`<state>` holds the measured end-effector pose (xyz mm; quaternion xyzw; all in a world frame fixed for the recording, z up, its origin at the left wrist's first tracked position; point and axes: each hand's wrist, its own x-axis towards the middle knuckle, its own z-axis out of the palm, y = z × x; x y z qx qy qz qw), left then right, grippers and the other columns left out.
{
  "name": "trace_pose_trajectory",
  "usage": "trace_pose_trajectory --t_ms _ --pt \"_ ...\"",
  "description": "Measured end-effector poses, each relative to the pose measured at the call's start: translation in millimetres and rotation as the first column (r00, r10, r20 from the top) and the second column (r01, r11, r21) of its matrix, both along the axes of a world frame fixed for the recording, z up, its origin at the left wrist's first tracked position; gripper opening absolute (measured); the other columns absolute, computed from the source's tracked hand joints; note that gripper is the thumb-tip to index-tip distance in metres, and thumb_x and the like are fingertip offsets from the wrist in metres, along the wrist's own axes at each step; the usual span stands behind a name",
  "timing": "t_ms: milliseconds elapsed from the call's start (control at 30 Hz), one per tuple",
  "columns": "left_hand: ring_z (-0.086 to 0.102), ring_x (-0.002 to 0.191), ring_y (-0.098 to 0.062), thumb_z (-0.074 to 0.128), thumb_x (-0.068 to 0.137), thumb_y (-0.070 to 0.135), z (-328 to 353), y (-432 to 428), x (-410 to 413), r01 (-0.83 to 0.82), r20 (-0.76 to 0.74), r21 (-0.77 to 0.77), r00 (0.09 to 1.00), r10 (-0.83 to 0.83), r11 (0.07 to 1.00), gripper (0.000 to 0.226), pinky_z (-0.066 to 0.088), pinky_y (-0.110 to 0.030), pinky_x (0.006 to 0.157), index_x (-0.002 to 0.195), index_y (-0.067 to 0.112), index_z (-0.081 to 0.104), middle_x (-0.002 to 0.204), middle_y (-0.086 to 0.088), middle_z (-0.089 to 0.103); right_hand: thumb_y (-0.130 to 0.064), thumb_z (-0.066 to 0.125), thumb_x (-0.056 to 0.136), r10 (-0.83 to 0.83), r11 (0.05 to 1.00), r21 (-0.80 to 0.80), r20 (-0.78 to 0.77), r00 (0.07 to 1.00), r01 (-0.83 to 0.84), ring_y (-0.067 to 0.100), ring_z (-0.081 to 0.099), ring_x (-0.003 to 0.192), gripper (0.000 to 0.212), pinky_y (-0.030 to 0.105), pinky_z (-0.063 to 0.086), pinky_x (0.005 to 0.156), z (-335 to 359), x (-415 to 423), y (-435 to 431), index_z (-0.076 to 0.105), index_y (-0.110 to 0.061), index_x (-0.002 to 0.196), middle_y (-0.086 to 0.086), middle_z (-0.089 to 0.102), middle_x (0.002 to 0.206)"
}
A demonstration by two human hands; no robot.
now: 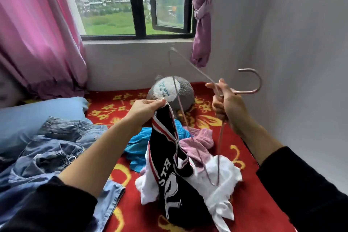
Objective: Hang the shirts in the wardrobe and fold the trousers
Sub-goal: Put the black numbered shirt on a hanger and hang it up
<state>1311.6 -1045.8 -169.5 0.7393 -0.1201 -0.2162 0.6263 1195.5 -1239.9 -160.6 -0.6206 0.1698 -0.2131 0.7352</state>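
White block letters "STA" show on a black sports jersey (169, 160) with red-and-white striped trim. Below them is a large white numeral, possibly a 2, though folds hide part of it. The jersey hangs down onto a pile of clothes: a crumpled white garment (222, 171), a pink knitted piece (203, 143) and a turquoise one (139, 143). All of these lie on a red bed cover with yellow flowers (254, 203). Faded blue denim jeans (56, 137) lie crumpled to the left, beside a pale blue pillow (37, 111). A grey and white plush toy (169, 88) sits against the grey wall (282, 43) under a black-framed window (139, 5), with pink curtains (37, 34) on the left side.

Left hand (148, 106) pinches the jersey's striped edge between curled fingers and thumb, lifting it off the bed. Right hand (226, 103) is closed round the neck of a pinkish metal wire hanger (246, 92), held up beside the jersey with its hook pointing right and its lower end over the white garment.
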Motion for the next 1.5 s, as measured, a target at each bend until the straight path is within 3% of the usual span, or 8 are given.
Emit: trace_pose_trajectory --t_ms 267,567,700,800,1000,1133,1233,1500 --pt "0.065 0.053 -0.013 0.070 0.084 0.022 -10.9 12.9 -4.7 -0.016 -0.146 -0.023 0.989 0.012 1.000 0.009 0.049 -0.020 0.044 0.086 0.014 0.074 0.070 -0.001 0.071 -0.034 0.043 0.100 -0.073 0.979 0.205 0.390 0.918 -0.010 0.006 0.019 0.032 0.050 0.015 0.017 0.034 41.9 5.1 14.7 0.052 -0.014 0.055 -0.007 0.026 0.039" --pt "0.057 0.054 -0.016 0.046 0.070 0.012 -0.7 36.2 1.7 0.029 -0.208 -0.201 0.976 -0.072 0.979 0.016 0.046 -0.019 0.048 0.079 0.013 0.059 0.067 -0.003 0.058 -0.007 0.039 0.086 -0.165 0.911 0.412 0.311 0.936 0.024 0.008 0.017 0.030 0.037 0.021 0.009 0.038 -27.3 26.3 33.9 0.039 -0.012 0.049 -0.004 0.026 0.036" --pt "0.054 0.046 -0.010 0.038 0.075 0.006 11.0 44.7 6.7 0.017 -0.161 -0.280 0.985 -0.064 0.960 0.019 0.043 -0.015 0.041 0.077 0.013 0.056 0.059 0.001 0.055 -0.005 0.044 0.084 -0.193 0.970 0.182 0.171 0.966 0.162 0.009 0.023 0.031 0.045 0.020 0.014 0.038 -56.6 24.5 37.5 0.044 -0.017 0.040 -0.003 0.031 0.035" --pt "0.050 0.044 -0.011 0.048 0.067 0.006 8.3 55.8 23.0 -0.127 -0.077 -0.143 0.990 0.116 0.982 0.025 0.043 -0.017 0.040 0.084 0.007 0.065 0.065 -0.004 0.053 -0.003 0.051 0.085 -0.192 0.974 -0.095 0.141 0.971 0.207 0.007 0.031 0.032 0.045 0.018 0.027 0.038 -58.3 21.2 29.0 0.046 -0.003 0.041 -0.003 0.036 0.032" --pt "0.059 0.040 -0.013 0.054 0.084 0.005 3.8 74.8 39.4 -0.318 0.414 0.171 0.882 0.225 0.932 0.022 0.054 -0.023 0.044 0.077 0.004 0.075 0.052 -0.007 0.063 -0.007 0.060 0.083 -0.188 0.867 -0.466 0.028 0.982 0.179 0.008 0.031 0.033 0.041 0.020 0.029 0.042 -57.8 16.7 -7.4 0.051 0.006 0.045 -0.001 0.037 0.034" --pt "0.066 0.050 -0.017 0.057 0.082 0.010 -1.7 74.6 42.5 -0.352 0.524 0.279 0.835 0.165 0.894 0.020 0.060 -0.033 0.056 0.080 0.010 0.077 0.061 -0.009 0.069 -0.015 0.064 0.079 -0.172 0.752 -0.653 -0.067 0.983 0.087 0.013 0.035 0.040 0.039 0.031 0.029 0.047 -51.5 22.1 -17.2 0.053 0.010 0.050 0.005 0.041 0.040" --pt "0.063 0.044 -0.013 0.059 0.080 0.008 -0.6 62.5 33.8 -0.224 0.523 0.338 0.852 0.016 0.914 0.019 0.055 -0.026 0.047 0.077 0.011 0.077 0.060 -0.009 0.068 -0.023 0.061 0.073 -0.174 0.697 -0.712 -0.063 0.983 0.078 0.013 0.039 0.041 0.037 0.030 0.032 0.046 -30.4 30.4 -16.5 0.056 0.003 0.048 0.007 0.045 0.041" --pt "0.058 0.046 -0.009 0.062 0.080 0.009 21.7 48.0 33.7 -0.127 0.596 0.222 0.803 -0.031 0.967 0.018 0.050 -0.022 0.060 0.077 0.020 0.076 0.050 0.002 0.064 -0.015 0.064 0.083 -0.004 0.637 -0.762 -0.153 0.988 -0.115 0.005 0.038 0.033 0.049 0.012 0.029 0.042 24.2 57.9 -1.1 0.056 -0.017 0.035 -0.009 0.041 0.033"
